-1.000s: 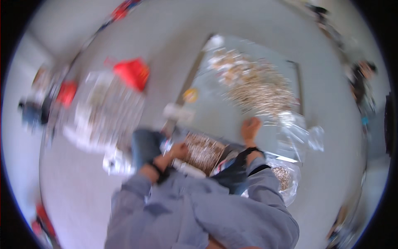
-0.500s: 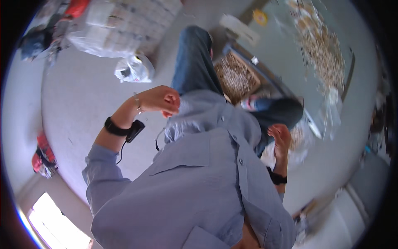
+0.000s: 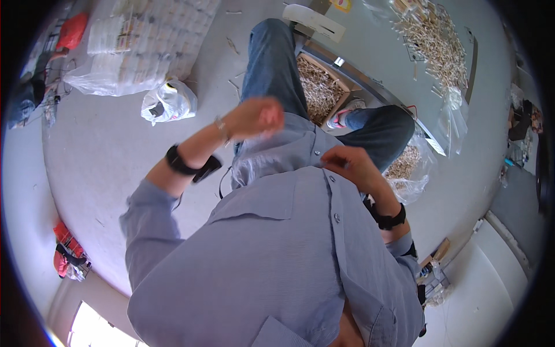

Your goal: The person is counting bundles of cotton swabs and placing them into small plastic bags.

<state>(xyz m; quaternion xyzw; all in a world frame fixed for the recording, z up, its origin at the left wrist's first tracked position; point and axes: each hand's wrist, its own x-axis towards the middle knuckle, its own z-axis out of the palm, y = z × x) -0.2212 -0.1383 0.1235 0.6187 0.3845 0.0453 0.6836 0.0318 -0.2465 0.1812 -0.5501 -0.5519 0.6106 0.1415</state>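
Observation:
My left hand (image 3: pixel 254 118) is raised over my lap, in front of my left thigh. Motion smears its curled fingers, so I cannot make out whether anything is in them. Close to the button front of my grey-blue shirt (image 3: pixel 315 151) is my right hand (image 3: pixel 354 166), its fingers loosely bent and apart, with nothing visible in them. Whether its fingertips touch the cloth cannot be told. Between my legs stands a cardboard box (image 3: pixel 342 99) full of thin pale sticks (image 3: pixel 317 89) that look like cotton swabs. A clear bag (image 3: pixel 421 180) with similar sticks lies beside my right leg.
A grey-green table (image 3: pixel 381 43) ahead to the right carries a long heap of swabs (image 3: pixel 436 49). A white card-like piece (image 3: pixel 315 23) lies at its near left edge. Stacked clear packs (image 3: pixel 144 46) and a white plastic bag (image 3: pixel 176 103) stand on the floor to the left.
My left hand has moved up and to the right, over my lap. My right hand has come inward from beside my thigh to my shirt front. The view has shifted slightly.

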